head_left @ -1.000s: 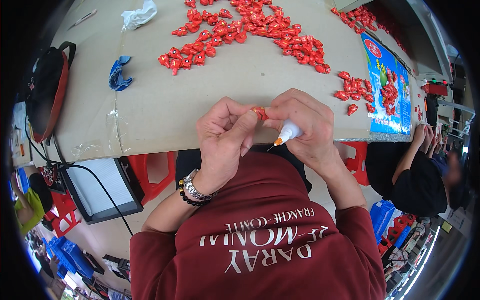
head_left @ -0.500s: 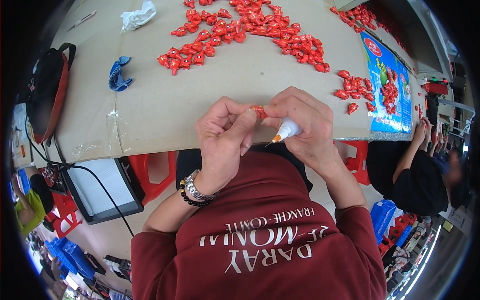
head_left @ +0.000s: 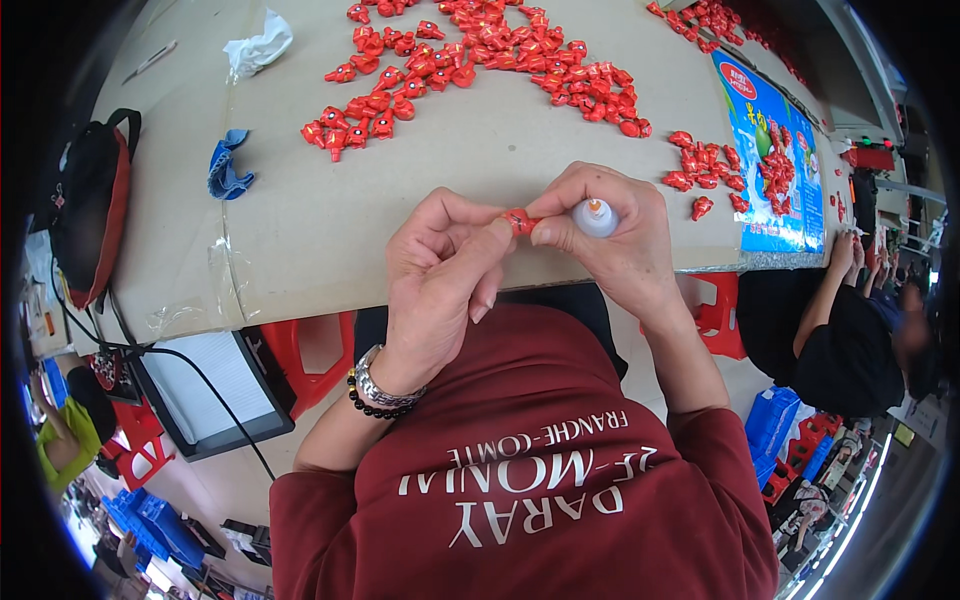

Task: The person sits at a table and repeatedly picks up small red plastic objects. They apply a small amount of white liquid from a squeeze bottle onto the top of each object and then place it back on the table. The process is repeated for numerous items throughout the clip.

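Note:
Between the thumb and forefinger of my left hand (head_left: 440, 275) is a small red plastic piece (head_left: 518, 223) with dark and yellow markings, perhaps a toy head. The thumb and forefinger of my right hand (head_left: 635, 255) meet the piece from the other side. Tucked in that same right hand is a small white squeeze bottle (head_left: 597, 220), its orange-tinged nozzle facing up toward me. Both hands hover at the table's near edge. Farther back, many similar red pieces (head_left: 500, 45) lie in a loose heap, with a smaller cluster (head_left: 705, 160) to the right.
A blue printed sheet (head_left: 745, 110) carries more red pieces at the right of the table (head_left: 400, 170). Crumpled white tissue (head_left: 258, 45), a pen (head_left: 150, 62), a blue denim scrap (head_left: 228, 165) and a black-red bag (head_left: 100, 205) lie left. Another person (head_left: 840, 320) works at right.
The squeeze bottle has turned in my right hand, so its nozzle, previously pointing down toward the left, now faces up. The red piece stays between both hands.

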A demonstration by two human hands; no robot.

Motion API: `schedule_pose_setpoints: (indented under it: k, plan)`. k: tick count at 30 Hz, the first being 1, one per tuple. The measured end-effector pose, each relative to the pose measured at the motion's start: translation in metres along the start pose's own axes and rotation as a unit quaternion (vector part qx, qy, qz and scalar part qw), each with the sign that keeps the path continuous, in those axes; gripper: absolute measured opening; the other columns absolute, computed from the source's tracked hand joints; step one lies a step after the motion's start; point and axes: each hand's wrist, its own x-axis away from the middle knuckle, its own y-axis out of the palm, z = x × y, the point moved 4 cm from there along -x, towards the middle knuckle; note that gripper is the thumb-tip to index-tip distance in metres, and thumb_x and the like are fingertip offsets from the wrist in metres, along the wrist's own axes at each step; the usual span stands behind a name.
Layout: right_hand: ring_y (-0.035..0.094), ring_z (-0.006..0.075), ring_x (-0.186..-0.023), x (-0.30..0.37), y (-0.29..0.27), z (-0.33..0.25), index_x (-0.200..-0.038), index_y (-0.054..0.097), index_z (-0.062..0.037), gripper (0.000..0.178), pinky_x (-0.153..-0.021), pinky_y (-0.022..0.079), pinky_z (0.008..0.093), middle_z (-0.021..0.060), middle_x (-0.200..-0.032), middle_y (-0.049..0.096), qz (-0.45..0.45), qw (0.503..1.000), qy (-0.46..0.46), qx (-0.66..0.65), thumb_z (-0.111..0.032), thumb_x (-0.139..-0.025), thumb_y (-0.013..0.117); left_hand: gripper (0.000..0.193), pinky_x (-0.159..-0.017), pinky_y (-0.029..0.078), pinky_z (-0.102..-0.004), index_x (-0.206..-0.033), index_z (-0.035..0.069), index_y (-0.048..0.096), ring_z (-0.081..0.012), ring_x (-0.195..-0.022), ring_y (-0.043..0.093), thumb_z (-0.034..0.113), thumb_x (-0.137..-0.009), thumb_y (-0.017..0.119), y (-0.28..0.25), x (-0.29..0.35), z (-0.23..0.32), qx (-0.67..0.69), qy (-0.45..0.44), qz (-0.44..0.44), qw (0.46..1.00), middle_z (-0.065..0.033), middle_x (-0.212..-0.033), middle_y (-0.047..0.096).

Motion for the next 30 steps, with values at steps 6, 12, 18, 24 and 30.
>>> schedule_pose_setpoints:
  k: [6, 12, 18, 24, 30]
  plan:
    - [0.056, 0.0116, -0.067, 0.000, 0.002, 0.004, -0.079, 0.066, -0.0006, 0.017, -0.061, 0.043, 0.0257, 0.0042, -0.073, 0.061, -0.007, 1.000, -0.002, -0.014, -0.004, -0.068, 0.078, 0.004, -0.037, 0.031, -0.0169, -0.087, 0.003, 0.053, -0.0033, -0.045, 0.043, 0.006, -0.090, 0.055, -0.002, 0.000, -0.002, 0.001, 0.011, -0.018, 1.000, -0.0063, -0.075, 0.060]
    - [0.061, 0.0152, -0.065, 0.001, 0.003, 0.007, -0.078, 0.064, -0.0009, 0.018, -0.059, 0.047, 0.0273, 0.0076, -0.074, 0.064, -0.002, 1.000, -0.017, -0.004, -0.007, -0.068, 0.078, 0.005, -0.037, 0.032, -0.0174, -0.087, 0.004, 0.052, -0.0046, -0.046, 0.044, 0.006, -0.091, 0.055, -0.005, -0.001, -0.004, -0.005, 0.009, -0.032, 0.999, -0.0097, -0.082, 0.063]
    - [0.054, 0.0108, -0.068, 0.001, 0.001, 0.005, -0.079, 0.065, -0.0003, 0.016, -0.060, 0.041, 0.0247, 0.0039, -0.074, 0.061, -0.001, 1.000, -0.020, -0.022, -0.002, -0.068, 0.077, 0.004, -0.037, 0.033, -0.0175, -0.090, 0.003, 0.053, -0.0050, -0.046, 0.045, 0.007, -0.091, 0.056, -0.001, -0.002, -0.004, -0.011, 0.020, -0.031, 0.999, -0.0084, -0.080, 0.062]
    - [0.059, 0.0139, -0.067, 0.004, -0.023, 0.008, -0.080, 0.066, -0.0025, 0.012, -0.060, 0.046, 0.0271, 0.0060, -0.076, 0.064, 0.067, 0.997, -0.048, -0.007, -0.003, -0.071, 0.073, 0.015, -0.039, 0.033, -0.0171, -0.098, 0.000, 0.055, -0.0047, -0.047, 0.045, 0.011, -0.088, 0.061, 0.015, -0.005, 0.006, -0.086, 0.016, -0.031, 0.996, -0.0059, -0.077, 0.062]
    - [0.055, 0.0071, -0.065, 0.022, -0.106, 0.034, -0.085, 0.067, -0.0037, 0.008, -0.057, 0.044, 0.0212, 0.0013, -0.078, 0.062, 0.323, 0.945, 0.044, 0.005, -0.002, -0.077, 0.067, 0.018, -0.047, 0.037, -0.0205, -0.094, -0.001, 0.060, -0.0067, -0.051, 0.048, 0.009, -0.082, 0.068, 0.003, -0.026, 0.036, -0.464, 0.212, -0.041, 0.859, -0.0030, -0.070, 0.059]
